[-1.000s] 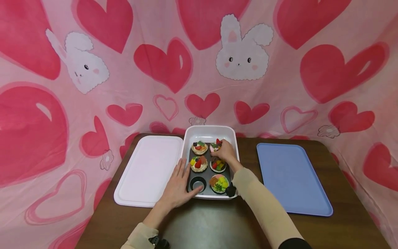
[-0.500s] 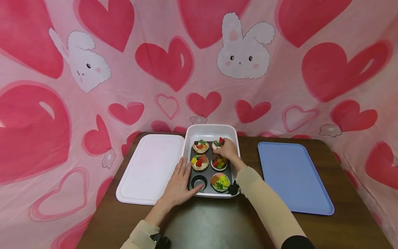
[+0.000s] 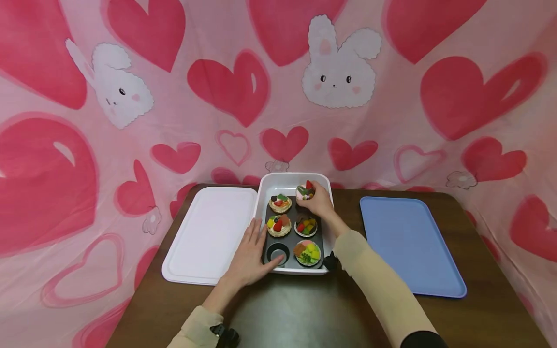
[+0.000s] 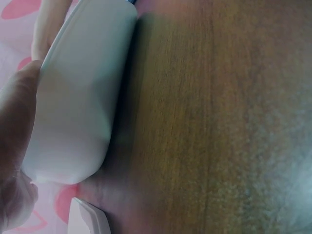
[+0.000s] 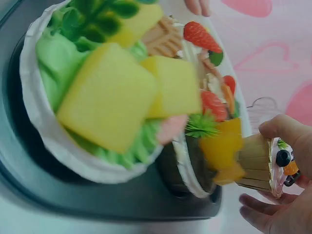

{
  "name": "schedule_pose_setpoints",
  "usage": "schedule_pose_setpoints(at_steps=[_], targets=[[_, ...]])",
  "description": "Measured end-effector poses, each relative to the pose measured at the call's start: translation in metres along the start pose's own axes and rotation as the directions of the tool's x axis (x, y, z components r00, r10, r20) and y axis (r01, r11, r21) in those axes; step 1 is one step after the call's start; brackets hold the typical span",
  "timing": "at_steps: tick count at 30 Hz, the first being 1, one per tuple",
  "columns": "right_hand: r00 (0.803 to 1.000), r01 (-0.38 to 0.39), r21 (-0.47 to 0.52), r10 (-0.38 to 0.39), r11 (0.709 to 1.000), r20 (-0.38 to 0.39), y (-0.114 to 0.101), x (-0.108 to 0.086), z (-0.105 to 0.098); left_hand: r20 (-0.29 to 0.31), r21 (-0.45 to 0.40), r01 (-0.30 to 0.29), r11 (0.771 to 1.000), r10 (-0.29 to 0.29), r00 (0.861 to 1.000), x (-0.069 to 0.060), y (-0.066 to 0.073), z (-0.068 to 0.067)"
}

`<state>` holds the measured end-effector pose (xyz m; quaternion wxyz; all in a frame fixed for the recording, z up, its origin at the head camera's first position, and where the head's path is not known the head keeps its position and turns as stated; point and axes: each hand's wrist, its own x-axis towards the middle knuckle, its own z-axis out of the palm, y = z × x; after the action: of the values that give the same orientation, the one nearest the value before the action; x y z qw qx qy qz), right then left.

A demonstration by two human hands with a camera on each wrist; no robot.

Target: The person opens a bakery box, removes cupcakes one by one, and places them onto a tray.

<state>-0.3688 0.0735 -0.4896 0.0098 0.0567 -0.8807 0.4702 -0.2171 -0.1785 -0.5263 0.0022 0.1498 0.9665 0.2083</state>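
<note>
My right hand (image 3: 321,200) pinches a cupcake (image 3: 304,192) topped with a strawberry and green leaf, raised above the back right of the dark muffin pan (image 3: 287,240). In the right wrist view, thumb and fingers hold the sides of its ribbed tan cup (image 5: 256,161). The pan lies inside a white bin (image 3: 296,175). Other decorated cupcakes sit in it, among them one with yellow cubes (image 3: 308,253). Its front left cup (image 3: 277,253) shows a bare bottom. My left hand (image 3: 249,256) rests on the bin's front left corner, fingers extended along the left side.
On the brown table (image 3: 296,314), a white lid-like tray (image 3: 211,234) lies left of the bin. A blue tray (image 3: 411,244) lies to the right. A pink cloth printed with hearts and rabbits (image 3: 278,96) hangs behind the table.
My right hand has lifted the strawberry cupcake up out of the pan's back right spot and moved slightly toward the back. The left hand stays at the bin's corner.
</note>
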Motion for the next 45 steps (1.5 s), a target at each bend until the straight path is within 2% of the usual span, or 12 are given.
schedule_pose_setpoints(at_steps=[3,7,10,14,18,27,37,45], targets=[[0.999,0.047,-0.03,-0.047,0.998,0.018,-0.009,0.0,-0.006,-0.009,-0.006,0.003,1.0,-0.003,1.0,-0.001,-0.001,-0.001],[0.994,0.105,-0.086,-0.102,0.991,0.045,-0.011,-0.002,-0.012,0.0,0.001,0.006,1.0,-0.006,1.0,-0.001,-0.001,-0.003],[0.991,0.114,-0.109,-0.105,0.987,0.084,-0.013,-0.004,-0.017,0.006,0.003,0.009,1.0,-0.009,1.0,0.0,-0.001,-0.003],[0.987,0.092,-0.13,-0.073,0.987,0.144,-0.02,-0.01,-0.025,0.013,0.008,0.015,1.0,-0.015,1.0,0.001,-0.001,-0.003],[0.982,0.102,-0.145,-0.076,0.984,0.172,-0.023,-0.016,-0.033,0.015,0.002,0.015,1.0,-0.015,1.0,0.001,-0.001,-0.003],[0.975,0.077,-0.115,-0.051,0.99,0.215,-0.018,-0.025,-0.051,0.027,0.011,0.022,1.0,-0.022,0.999,0.0,-0.001,-0.002],[0.984,0.062,-0.082,-0.047,0.995,0.172,-0.014,-0.027,-0.063,0.011,0.009,0.012,1.0,-0.012,1.0,0.001,0.0,-0.003],[0.985,-0.052,0.058,0.041,0.997,0.17,-0.01,-0.029,-0.069,0.013,-0.003,0.01,1.0,-0.01,1.0,0.0,0.003,-0.006]])
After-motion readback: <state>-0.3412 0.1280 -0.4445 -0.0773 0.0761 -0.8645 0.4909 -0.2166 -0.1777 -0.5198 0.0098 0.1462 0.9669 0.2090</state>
